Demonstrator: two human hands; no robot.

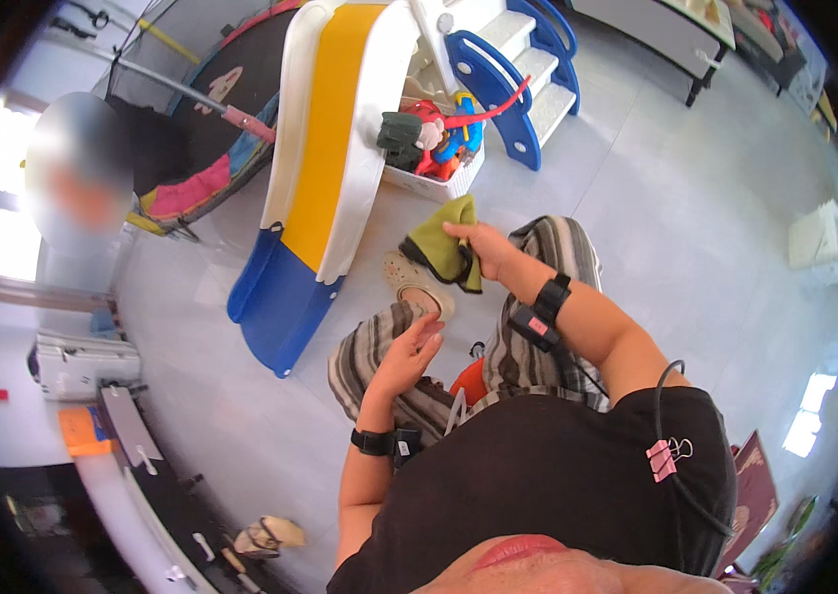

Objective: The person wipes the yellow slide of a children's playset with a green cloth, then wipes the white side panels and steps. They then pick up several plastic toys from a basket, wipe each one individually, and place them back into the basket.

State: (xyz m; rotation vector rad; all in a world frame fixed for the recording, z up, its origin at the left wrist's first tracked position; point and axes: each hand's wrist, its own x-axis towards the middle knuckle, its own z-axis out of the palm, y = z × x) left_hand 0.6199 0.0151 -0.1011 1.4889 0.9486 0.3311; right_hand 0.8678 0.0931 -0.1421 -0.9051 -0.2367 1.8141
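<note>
My right hand (484,249) grips a green cloth (439,241) with dark edging, held up in front of my right knee. Bent at the elbow, my left arm brings my left hand (410,356) over my left thigh; its fingers are apart and hold nothing. Ahead and to the left stands a plastic slide (333,141) with a yellow bed, white sides and a blue foot (285,308). A white basket (426,185) full of toys (437,137) sits right of the slide, beyond the cloth. Below the cloth shows a beige clog (407,278) on my foot.
Blue-sided steps (515,89) rise at the slide's right. A trampoline (196,148) with a pink and blue rim stands left of it, near a blurred person (81,174). A low cabinet (656,37) is at the back right, a white bin (822,243) at the far right.
</note>
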